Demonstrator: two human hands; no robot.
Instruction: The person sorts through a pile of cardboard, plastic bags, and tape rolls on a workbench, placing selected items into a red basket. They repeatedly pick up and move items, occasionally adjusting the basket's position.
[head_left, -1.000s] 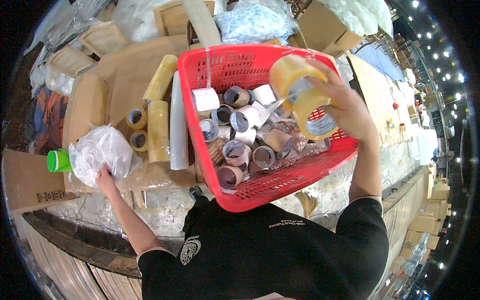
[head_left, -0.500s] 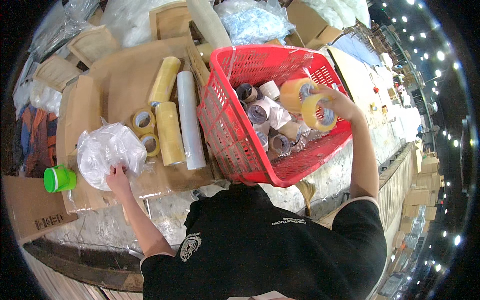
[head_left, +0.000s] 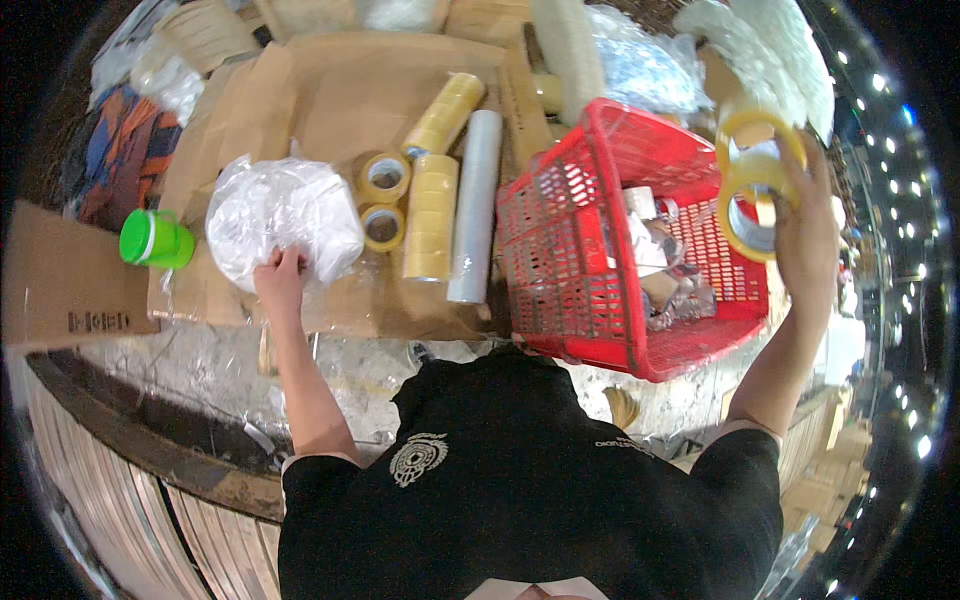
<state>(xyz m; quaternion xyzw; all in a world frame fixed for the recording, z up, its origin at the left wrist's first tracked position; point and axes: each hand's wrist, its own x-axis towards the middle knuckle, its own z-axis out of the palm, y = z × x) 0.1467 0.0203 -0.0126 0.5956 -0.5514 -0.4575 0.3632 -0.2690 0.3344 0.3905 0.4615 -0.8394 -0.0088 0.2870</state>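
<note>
My right hand (head_left: pixel 812 205) is raised above the right rim of a red plastic basket (head_left: pixel 572 270), its fingers gripping two rolls of yellowish packing tape (head_left: pixel 752 176). The rolls overlap, one above the other, and hang clear of the basket. On the left, my left hand (head_left: pixel 282 268) pinches the near edge of a clear plastic bag (head_left: pixel 285 215) with white contents. Inside the basket lie cardboard tape cores and crumpled scraps (head_left: pixel 652 245), partly hidden by its near wall.
Beside the bag lie two loose tape rolls (head_left: pixel 383 178), two stacks of tape rolls (head_left: pixel 431 220) and a long roll of clear film (head_left: pixel 476 205) on cardboard (head_left: pixel 340 90). A green cup (head_left: pixel 157 238) stands at left. Plastic sheeting (head_left: pixel 645 65) is heaped behind the basket.
My right hand has lifted the two tape rolls up and right, out of the basket. My left hand still holds the bag's edge. The whole view has turned.
</note>
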